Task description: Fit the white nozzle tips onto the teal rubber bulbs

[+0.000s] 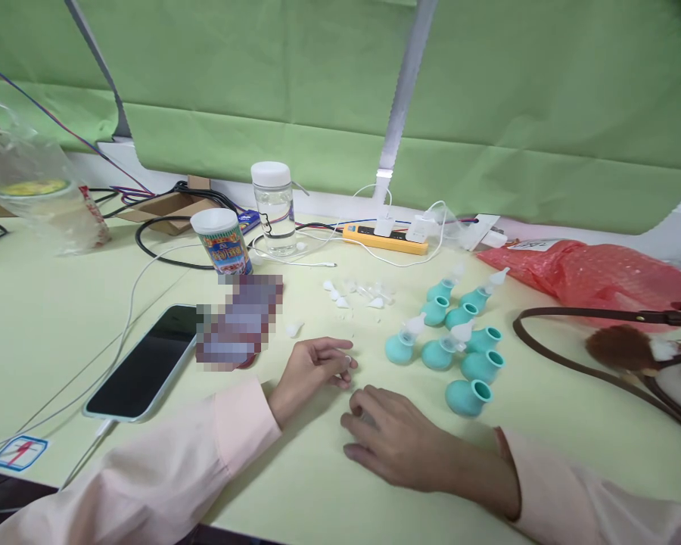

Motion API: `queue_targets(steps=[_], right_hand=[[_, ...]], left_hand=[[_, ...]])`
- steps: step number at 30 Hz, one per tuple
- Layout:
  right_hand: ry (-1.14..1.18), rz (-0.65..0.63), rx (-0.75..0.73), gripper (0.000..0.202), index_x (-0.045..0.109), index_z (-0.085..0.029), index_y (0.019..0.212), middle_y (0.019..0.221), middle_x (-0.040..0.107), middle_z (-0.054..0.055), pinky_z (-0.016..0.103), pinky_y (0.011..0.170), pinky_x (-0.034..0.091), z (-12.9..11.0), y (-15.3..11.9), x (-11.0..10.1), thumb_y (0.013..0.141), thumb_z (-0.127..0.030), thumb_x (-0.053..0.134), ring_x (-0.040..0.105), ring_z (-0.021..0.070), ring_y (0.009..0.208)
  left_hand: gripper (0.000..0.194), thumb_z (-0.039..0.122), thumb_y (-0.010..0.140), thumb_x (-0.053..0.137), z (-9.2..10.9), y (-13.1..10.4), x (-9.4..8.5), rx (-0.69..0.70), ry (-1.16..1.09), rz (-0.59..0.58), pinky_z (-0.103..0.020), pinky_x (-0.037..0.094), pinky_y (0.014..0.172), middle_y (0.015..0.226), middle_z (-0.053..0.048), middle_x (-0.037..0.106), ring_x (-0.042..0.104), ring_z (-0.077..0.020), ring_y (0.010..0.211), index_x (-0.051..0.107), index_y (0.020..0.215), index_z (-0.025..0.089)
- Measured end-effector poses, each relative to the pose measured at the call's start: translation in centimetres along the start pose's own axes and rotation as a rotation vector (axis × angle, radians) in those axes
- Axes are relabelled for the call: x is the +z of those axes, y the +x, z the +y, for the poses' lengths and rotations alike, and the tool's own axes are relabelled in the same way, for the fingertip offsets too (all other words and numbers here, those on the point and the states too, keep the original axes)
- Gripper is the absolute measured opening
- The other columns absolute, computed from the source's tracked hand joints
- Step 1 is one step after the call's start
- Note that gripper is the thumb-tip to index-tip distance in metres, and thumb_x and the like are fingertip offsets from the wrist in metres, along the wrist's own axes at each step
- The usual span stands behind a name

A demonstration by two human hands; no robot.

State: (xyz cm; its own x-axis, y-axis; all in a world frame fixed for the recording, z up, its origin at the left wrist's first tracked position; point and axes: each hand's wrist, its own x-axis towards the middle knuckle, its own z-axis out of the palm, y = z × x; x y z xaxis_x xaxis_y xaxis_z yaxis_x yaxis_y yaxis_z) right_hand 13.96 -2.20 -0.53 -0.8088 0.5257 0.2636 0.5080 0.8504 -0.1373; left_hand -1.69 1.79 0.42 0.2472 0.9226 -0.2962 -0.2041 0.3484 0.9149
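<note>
Pale-green tabletop [318,454], green panels [261,136] behind. Teal bulbs [480,365] sit between one and two o'clock of the right hand [389,435], loosely curled, contents unclear. White tips [341,301] lie at one o'clock from the left hand [316,371], fingers part-bent, grip indiscernible.

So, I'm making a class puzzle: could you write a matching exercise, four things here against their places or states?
1. Teal rounded bulbs
2. Black-screened phone in pale case
3. Yellow power strip
4. Clear white-lidded bottle

A. Standing upright, lid on
B. Clustered, some with white tips
C. Holding white plugs
D. White cable plugged in

Pairs: 1-B; 2-D; 3-C; 4-A
</note>
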Motion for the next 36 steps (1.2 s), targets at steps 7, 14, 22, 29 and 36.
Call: queue_targets(steps=[7, 14, 22, 29, 36], right_hand=[[0.706, 0.473, 0.424, 0.009, 0.05, -0.018, 0.072, 0.079, 0.054, 0.005, 0.027, 0.054, 0.048, 1.9, 0.4, 0.6, 0.074, -0.026, 0.054, 0.055, 0.0143, 0.068], [1.313, 0.314, 0.761, 0.021, 0.049, -0.017, 0.079, 0.062, 0.053, -0.001, 0.021, 0.036, 0.042, 1.9, 0.9, 0.4, 0.079, -0.038, 0.047, 0.048, 0.0071, 0.04], [1.958, 0.28, 0.687, 0.027, 0.045, -0.02, 0.075, 0.086, 0.053, -0.001, 0.035, 0.068, 0.05, 2.4, 0.8, -0.2, 0.054, -0.005, 0.053, 0.056, 0.0146, 0.08], [1.953, 0.25, 0.85, 0.028, 0.052, -0.017, 0.093, 0.086, 0.06, 0.003, 0.03, 0.069, 0.051, 2.4, 0.9, 0.2, 0.066, -0.015, 0.062, 0.061, 0.0139, 0.076], [1.9, 0.262, 0.875, 0.023, 0.063, -0.013, 0.091, 0.076, 0.066, 0.005, 0.02, 0.061, 0.051, 2.2, 0.9, -0.2, 0.072, -0.025, 0.061, 0.061, 0.0098, 0.065]], left_hand=[[0.027, 0.022, 0.054, 0.073, -0.1, -0.1, -0.1, 0.016, -0.017, -0.007, -0.028, 0.048, 0.063, 0.068, -0.009, 0.067, 0.06, -0.0136, 0.059, 0.063, 0.073, 0.007], [0.019, 0.021, 0.054, 0.072, -0.1, -0.1, 0.0, 0.067, 0.032, -0.022, -0.024, 0.048, 0.056, 0.059, -0.001, 0.062, 0.055, -0.01, 0.053, 0.065, 0.069, 0.011], [0.011, 0.019, 0.056, 0.07, 0.0, -0.9, 0.4, 0.197, 0.294, -0.041, -0.026, 0.047, 0.057, 0.062, -0.004, 0.064, 0.058, -0.0145, 0.057, 0.064, 0.062, 0.012], [0.004, 0.016, 0.065, 0.064, -0.5, -1.3, 0.4, 0.551, 0.498, -0.061, -0.029, 0.048, 0.067, 0.07, -0.007, 0.067, 0.059, -0.0179, 0.072, 0.068, 0.066, 0.017], [0.006, 0.014, 0.067, 0.061, -0.2, -1.6, 0.4, 0.609, 0.522, -0.033, -0.028, 0.05, 0.061, 0.071, -0.007, 0.067, 0.061, -0.0167, 0.067, 0.067, 0.068, 0.013]])
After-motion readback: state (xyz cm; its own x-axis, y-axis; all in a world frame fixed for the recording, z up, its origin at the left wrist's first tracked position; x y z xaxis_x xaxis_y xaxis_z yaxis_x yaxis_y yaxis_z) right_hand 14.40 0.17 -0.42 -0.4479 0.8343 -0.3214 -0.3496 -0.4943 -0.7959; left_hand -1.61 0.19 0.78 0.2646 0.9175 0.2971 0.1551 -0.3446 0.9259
